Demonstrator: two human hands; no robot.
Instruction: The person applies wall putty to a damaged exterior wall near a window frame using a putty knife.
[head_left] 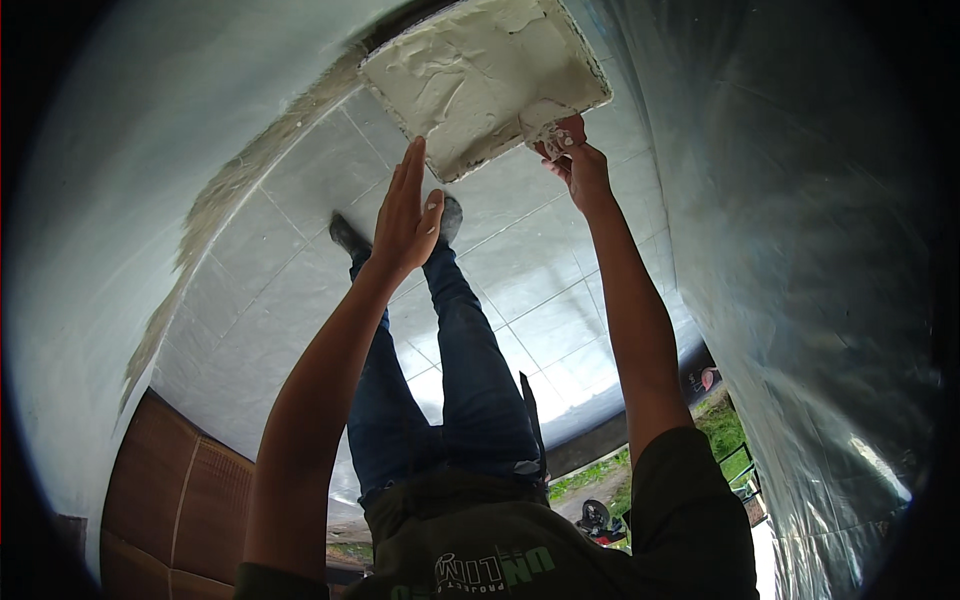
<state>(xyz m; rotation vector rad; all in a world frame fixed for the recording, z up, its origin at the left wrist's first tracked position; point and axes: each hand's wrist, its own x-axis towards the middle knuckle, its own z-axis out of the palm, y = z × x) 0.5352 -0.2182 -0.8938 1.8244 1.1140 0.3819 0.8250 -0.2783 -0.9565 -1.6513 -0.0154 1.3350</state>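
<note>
A rectangular tray [447, 172] at the top of the view is spread with thick, off-white wet plaster [480, 80]. My left hand [410, 222] is raised beside the tray's near left corner, fingers straight and together, thumb apart, nothing in it. Whether its fingertips touch the rim cannot be told. At the near right corner, my right hand [583, 178] grips a small reddish scraper [573, 130] smeared with plaster. The scraper's blade is partly hidden by the plaster and by my fingers.
Grey floor tiles [540, 230] lie under my feet. A pale wall [150, 170] curves along the left, with a rough, unpainted strip [235, 185] at its foot. Plastic sheeting [780, 250] hangs on the right. A brown panelled door [165, 490] stands at lower left.
</note>
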